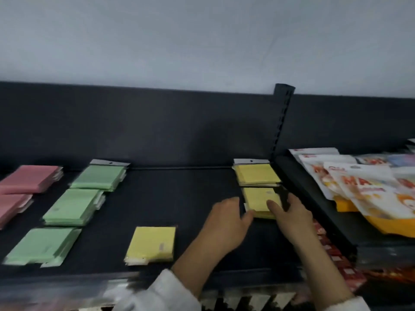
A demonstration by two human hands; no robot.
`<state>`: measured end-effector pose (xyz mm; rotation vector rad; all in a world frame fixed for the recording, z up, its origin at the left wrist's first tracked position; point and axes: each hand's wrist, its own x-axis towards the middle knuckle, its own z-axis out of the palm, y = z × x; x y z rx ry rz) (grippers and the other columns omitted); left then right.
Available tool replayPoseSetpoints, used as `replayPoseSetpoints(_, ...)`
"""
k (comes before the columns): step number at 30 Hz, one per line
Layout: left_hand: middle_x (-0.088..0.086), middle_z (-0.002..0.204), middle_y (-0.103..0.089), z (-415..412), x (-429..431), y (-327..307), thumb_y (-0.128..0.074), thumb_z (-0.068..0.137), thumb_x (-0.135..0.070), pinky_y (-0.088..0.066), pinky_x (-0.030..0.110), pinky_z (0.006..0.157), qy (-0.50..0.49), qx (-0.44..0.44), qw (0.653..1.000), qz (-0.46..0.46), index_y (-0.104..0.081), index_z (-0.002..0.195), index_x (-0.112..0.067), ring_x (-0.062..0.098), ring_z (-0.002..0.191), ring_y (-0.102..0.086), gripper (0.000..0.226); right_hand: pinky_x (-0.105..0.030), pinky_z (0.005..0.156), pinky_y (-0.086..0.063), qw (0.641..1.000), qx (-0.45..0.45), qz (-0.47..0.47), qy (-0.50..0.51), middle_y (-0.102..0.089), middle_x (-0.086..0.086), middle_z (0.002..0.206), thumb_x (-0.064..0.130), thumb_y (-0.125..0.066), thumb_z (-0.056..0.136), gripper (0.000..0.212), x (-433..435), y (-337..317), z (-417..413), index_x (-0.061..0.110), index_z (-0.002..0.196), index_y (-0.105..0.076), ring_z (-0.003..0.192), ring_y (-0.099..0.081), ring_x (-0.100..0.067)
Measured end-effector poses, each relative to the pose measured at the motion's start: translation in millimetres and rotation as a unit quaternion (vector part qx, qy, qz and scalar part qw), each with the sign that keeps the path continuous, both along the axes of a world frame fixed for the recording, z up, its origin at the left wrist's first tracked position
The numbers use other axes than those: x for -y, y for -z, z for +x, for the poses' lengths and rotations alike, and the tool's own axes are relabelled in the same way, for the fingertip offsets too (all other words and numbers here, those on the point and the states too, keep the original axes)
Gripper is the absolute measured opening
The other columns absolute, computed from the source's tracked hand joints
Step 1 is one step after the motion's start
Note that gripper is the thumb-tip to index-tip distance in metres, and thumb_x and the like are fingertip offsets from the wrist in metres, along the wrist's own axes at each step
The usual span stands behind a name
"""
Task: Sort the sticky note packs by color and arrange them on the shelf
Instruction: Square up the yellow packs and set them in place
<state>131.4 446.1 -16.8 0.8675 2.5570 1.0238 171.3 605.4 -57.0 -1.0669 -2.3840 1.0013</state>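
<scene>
On the dark shelf (179, 198), both hands close around a yellow stack of sticky note packs (258, 200) at the right. My left hand (226, 223) grips its left edge. My right hand (292, 212) grips its right edge, thumb lying on top. Just behind it sits another yellow stack (256, 173) against the back panel. A lone yellow stack (151, 244) lies near the front, left of my hands. Three green stacks (74, 206) run front to back further left. Two pink stacks (27, 180) lie at the far left edge.
A slotted upright post (281, 122) and a divider edge bound the shelf on the right. Beyond it, white and orange snack bags (359, 182) lie on the neighbouring shelf. Red packets (336, 254) show below my right forearm. A dark back panel stands behind the shelf.
</scene>
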Motion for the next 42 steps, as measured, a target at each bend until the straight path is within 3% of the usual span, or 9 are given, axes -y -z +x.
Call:
replayPoseSetpoints(6, 0.012, 0.12, -0.057, -25, -56, 28, -0.03, 0.097, -0.044, -0.04, 0.039, 0.089, -0.075, -0.045, 0.99, -0.108, -0.047, 0.119, -0.011, 0.028, 0.11, -0.05, 0.043, -0.043, 0.098, -0.041, 0.998, 0.059, 0.003, -0.01, -0.054, -0.018, 0.129, 0.046, -0.049, 0.089, 0.054, -16, 2, -8, 0.006, 0.126, -0.047, 0.121, -0.046, -0.036)
replayPoseSetpoints(10, 0.011, 0.115, -0.06, -23, -72, 40, -0.032, 0.098, -0.035, -0.04, 0.038, 0.089, -0.099, -0.101, 0.986, -0.091, -0.048, 0.12, -0.012, 0.026, 0.107, -0.052, 0.036, -0.041, 0.093, -0.045, 0.998, 0.059, 0.015, -0.033, -0.058, -0.017, 0.12, 0.033, -0.046, 0.092, 0.039, -8, -2, -10, 0.007, 0.12, -0.048, 0.112, -0.052, -0.034)
replayPoseSetpoints(18, 0.005, 0.126, -0.053, -19, -62, 32, -0.058, 0.087, -0.01, -0.044, 0.024, 0.08, -0.111, 0.073, 0.985, 0.113, -0.045, 0.125, -0.011, 0.016, 0.106, -0.053, 0.04, -0.02, 0.065, -0.045, 0.969, -0.088, -0.216, -0.084, -0.055, -0.002, 0.106, -0.012, -0.043, 0.086, 0.051, -5, -20, 6, 0.006, 0.134, -0.039, 0.077, -0.05, -0.006)
replayPoseSetpoints(22, 0.001, 0.126, -0.04, -8, -50, 26, -0.059, 0.08, 0.003, -0.044, 0.023, 0.079, -0.137, 0.11, 0.966, 0.188, -0.04, 0.13, -0.016, 0.012, 0.103, -0.047, 0.057, -0.029, 0.072, -0.052, 0.934, -0.156, -0.313, -0.077, -0.054, -0.004, 0.115, -0.015, -0.045, 0.084, 0.068, 2, -19, 14, 0.012, 0.144, -0.029, 0.091, -0.056, -0.014)
replayPoseSetpoints(26, -0.004, 0.125, -0.032, 9, -29, 23, -0.062, 0.082, 0.002, -0.044, 0.024, 0.092, -0.133, 0.089, 0.959, 0.235, -0.032, 0.14, -0.021, 0.011, 0.112, -0.045, 0.07, -0.038, 0.091, -0.052, 0.941, -0.204, -0.239, -0.127, -0.052, 0.001, 0.12, -0.01, -0.055, 0.084, 0.055, 12, -16, 29, 0.029, 0.123, -0.049, 0.103, -0.056, -0.01)
replayPoseSetpoints(31, -0.009, 0.13, -0.045, 20, -7, 28, -0.055, 0.088, 0.0, -0.044, 0.03, 0.101, -0.11, 0.011, 0.947, 0.301, -0.039, 0.135, -0.026, 0.007, 0.119, -0.047, 0.056, -0.018, 0.079, -0.05, 0.937, -0.244, -0.112, -0.225, -0.055, 0.016, 0.111, -0.005, -0.054, 0.087, 0.049, 20, -15, 46, 0.039, 0.107, -0.048, 0.102, -0.054, 0.002)
replayPoseSetpoints(36, -0.01, 0.112, -0.054, 26, -3, 46, -0.049, 0.093, -0.01, -0.04, 0.008, 0.076, -0.109, -0.012, 0.977, 0.183, -0.042, 0.127, -0.025, 0.005, 0.105, -0.052, 0.038, -0.008, 0.066, -0.045, 0.958, -0.14, -0.073, -0.238, -0.057, 0.008, 0.108, -0.003, -0.048, 0.09, 0.042, 23, 4, 48, 0.036, 0.104, -0.048, 0.099, -0.053, -0.001)
replayPoseSetpoints(40, -0.009, 0.102, -0.053, 23, -5, 43, -0.048, 0.094, -0.014, -0.039, 0.007, 0.062, -0.125, -0.043, 0.979, 0.156, -0.045, 0.119, -0.023, 0.003, 0.089, -0.05, 0.026, -0.007, 0.064, -0.043, 0.962, -0.129, -0.071, -0.228, -0.057, 0.006, 0.108, 0.0, -0.048, 0.092, 0.036, 23, 1, 45, 0.029, 0.112, -0.049, 0.095, -0.052, -0.004)
replayPoseSetpoints(42, -0.006, 0.105, -0.055, 22, -6, 40, -0.048, 0.094, -0.015, -0.038, 0.01, 0.068, -0.127, -0.059, 0.98, 0.139, -0.047, 0.118, -0.022, 0.004, 0.09, -0.049, 0.025, -0.008, 0.064, -0.042, 0.964, -0.123, -0.073, -0.223, -0.057, 0.005, 0.107, 0.002, -0.049, 0.092, 0.034, 24, 0, 45, 0.028, 0.113, -0.05, 0.096, -0.053, -0.006)
